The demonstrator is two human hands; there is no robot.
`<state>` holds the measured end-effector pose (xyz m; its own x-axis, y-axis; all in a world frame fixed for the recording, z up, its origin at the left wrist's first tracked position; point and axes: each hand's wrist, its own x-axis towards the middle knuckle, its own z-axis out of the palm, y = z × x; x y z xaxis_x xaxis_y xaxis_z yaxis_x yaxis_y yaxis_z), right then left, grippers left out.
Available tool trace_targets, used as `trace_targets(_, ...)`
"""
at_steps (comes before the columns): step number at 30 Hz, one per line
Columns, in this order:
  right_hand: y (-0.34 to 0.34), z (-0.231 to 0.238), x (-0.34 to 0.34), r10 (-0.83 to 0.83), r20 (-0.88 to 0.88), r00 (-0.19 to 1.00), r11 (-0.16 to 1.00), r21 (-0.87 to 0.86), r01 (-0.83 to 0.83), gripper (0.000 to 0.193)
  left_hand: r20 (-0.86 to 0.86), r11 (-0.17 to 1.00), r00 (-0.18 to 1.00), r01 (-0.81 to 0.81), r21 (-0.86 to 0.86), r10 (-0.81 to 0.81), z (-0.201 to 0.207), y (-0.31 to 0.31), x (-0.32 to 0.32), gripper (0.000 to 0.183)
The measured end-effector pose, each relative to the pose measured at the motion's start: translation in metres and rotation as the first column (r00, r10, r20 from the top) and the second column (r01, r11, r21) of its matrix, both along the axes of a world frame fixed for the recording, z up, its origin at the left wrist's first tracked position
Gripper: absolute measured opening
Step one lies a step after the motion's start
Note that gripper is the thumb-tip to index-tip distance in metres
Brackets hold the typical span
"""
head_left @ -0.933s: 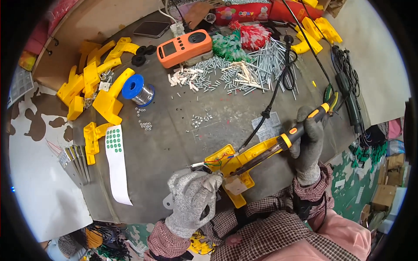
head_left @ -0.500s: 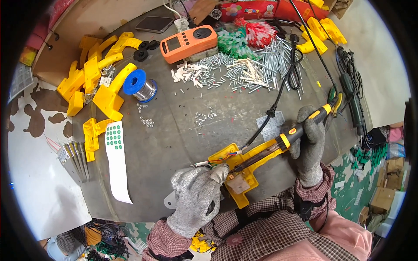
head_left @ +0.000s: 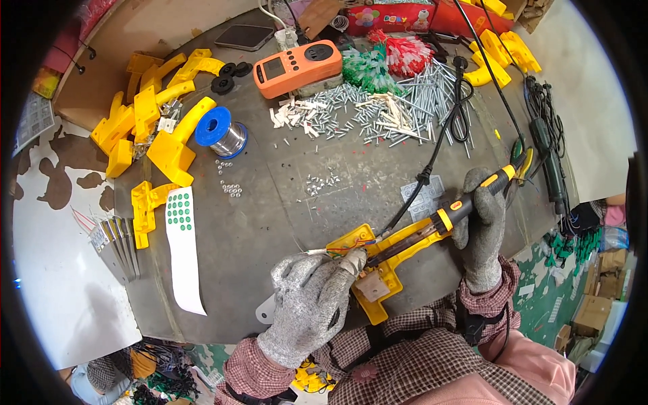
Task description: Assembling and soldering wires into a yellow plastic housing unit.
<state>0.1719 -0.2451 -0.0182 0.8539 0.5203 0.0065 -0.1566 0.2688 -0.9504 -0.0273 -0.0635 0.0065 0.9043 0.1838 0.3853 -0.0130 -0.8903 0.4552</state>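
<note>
Both my hands wear grey knit gloves. My right hand [head_left: 480, 226] is wrapped round the black-and-yellow handle of a soldering iron [head_left: 466, 209], which slants down to the left. Its dark barrel crosses a yellow plastic housing half [head_left: 390, 295] in front of me, and its tip ends beside my left fingertips. My left hand [head_left: 312, 293] is closed at the housing's left edge, its fingers pinched by thin coloured wires [head_left: 354, 246]; what the fingertips hold is hidden. A black power cord [head_left: 408, 196] runs into the housing. A pale square block [head_left: 373, 286] sits in its lower part.
A solder spool [head_left: 221, 133] stands left of centre, near yellow housings [head_left: 170, 156] and a strip of green stickers [head_left: 182, 263]. Loose screws [head_left: 324, 115] lie beneath an orange power meter [head_left: 297, 67]. Pliers [head_left: 525, 164] and a dark green corded tool [head_left: 548, 162] lie at right.
The whole view has shifted slightly. My left fingers stay at the housing's edge, and the iron keeps nearly the same slant across it.
</note>
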Motion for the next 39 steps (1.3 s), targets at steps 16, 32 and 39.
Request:
trace_targets(16,0.001,0.002,-0.006,-0.084,-0.058,0.995,0.996,-0.020,0.083,0.028,0.015,0.955,0.988,0.145,0.259,-0.154,0.006,0.029,-0.027,0.017)
trace_targets(32,0.002,0.001,-0.008,-0.078,-0.102,0.992,0.996,0.029,0.081,0.033,-0.253,0.924,0.895,0.381,0.002,-0.368,0.014,0.051,0.017,0.023)
trace_targets(39,0.001,0.000,-0.008,-0.038,-0.129,0.991,0.993,0.106,0.051,0.032,-0.226,0.980,0.955,0.170,-0.105,-0.190,0.015,0.036,0.015,0.023)
